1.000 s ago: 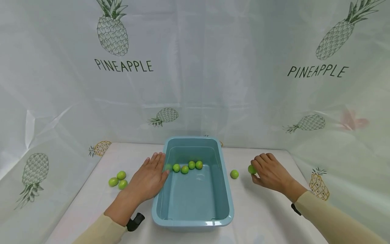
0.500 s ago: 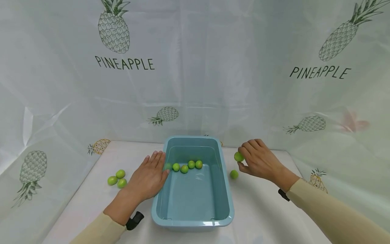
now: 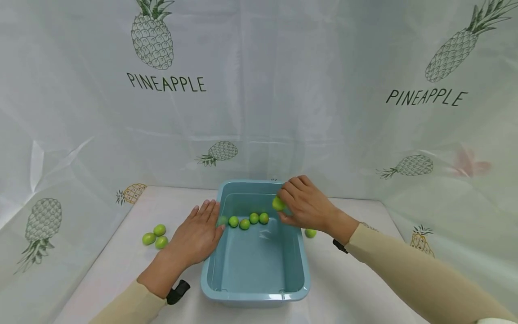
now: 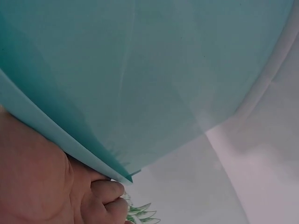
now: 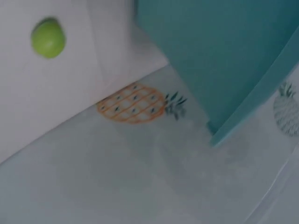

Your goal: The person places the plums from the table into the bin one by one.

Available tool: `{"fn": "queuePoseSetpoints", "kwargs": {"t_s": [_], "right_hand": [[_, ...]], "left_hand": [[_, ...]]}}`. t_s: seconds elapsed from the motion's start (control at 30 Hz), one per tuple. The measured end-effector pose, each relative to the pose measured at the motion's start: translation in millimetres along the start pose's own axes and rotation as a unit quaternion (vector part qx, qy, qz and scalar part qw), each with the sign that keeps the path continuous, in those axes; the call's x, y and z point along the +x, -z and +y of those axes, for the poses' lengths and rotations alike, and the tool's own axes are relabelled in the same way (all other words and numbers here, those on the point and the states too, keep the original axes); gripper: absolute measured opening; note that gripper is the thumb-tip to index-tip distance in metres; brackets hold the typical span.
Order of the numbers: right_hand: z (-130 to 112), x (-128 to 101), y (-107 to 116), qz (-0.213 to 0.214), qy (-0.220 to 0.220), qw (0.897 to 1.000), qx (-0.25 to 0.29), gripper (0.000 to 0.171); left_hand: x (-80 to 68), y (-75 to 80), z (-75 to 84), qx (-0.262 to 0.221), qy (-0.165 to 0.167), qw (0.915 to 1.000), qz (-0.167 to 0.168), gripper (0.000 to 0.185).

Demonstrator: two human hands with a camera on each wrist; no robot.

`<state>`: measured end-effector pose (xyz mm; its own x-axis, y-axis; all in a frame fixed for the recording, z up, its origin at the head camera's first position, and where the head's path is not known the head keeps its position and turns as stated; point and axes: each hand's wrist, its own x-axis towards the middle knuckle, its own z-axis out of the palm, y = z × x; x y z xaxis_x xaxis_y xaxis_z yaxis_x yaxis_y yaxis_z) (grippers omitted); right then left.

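Observation:
My right hand [image 3: 305, 204] pinches a small round green fruit [image 3: 278, 203] between fingers and thumb, over the right back part of a blue plastic tub [image 3: 255, 296]. With its fingers straight, my left hand [image 3: 197, 234] rests on the tub's left rim [image 4: 51, 130]. Several like green fruits [image 3: 244, 224] lie inside the tub towards the back. The right wrist view shows the tub's outer wall [image 5: 219, 51] and a single green fruit [image 5: 48, 39] on the table, but not the right hand.
Three green fruits [image 3: 159, 230] sit together on the white table left of my left hand. One more fruit [image 3: 310, 233] lies just right of the tub, under my right forearm. A pineapple-printed sheet [image 3: 263, 90] hangs behind the table and along its sides.
My right hand has carried the green fruit leftward from the right side of the table to over the tub. The left hand stays on the rim.

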<state>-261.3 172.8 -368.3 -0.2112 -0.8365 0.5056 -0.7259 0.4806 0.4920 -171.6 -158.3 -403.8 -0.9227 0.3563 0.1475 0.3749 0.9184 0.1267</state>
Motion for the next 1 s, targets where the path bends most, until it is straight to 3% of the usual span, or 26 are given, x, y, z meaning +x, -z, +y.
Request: {"fn": "queuePoseSetpoints", "kwargs": {"t_s": [0.4, 1.0], "right_hand": [[-32, 28, -31, -0.066, 0.045, 0.997, -0.006, 0.031], [-41, 32, -48, -0.136, 0.034, 0.990, -0.012, 0.032]], "left_hand": [[3.6, -2.0, -0.6, -0.007, -0.007, 0.9999, 0.003, 0.067], [1.3, -1.6, -1.9, -0.017, -0.002, 0.9998, 0.005, 0.066]]}}
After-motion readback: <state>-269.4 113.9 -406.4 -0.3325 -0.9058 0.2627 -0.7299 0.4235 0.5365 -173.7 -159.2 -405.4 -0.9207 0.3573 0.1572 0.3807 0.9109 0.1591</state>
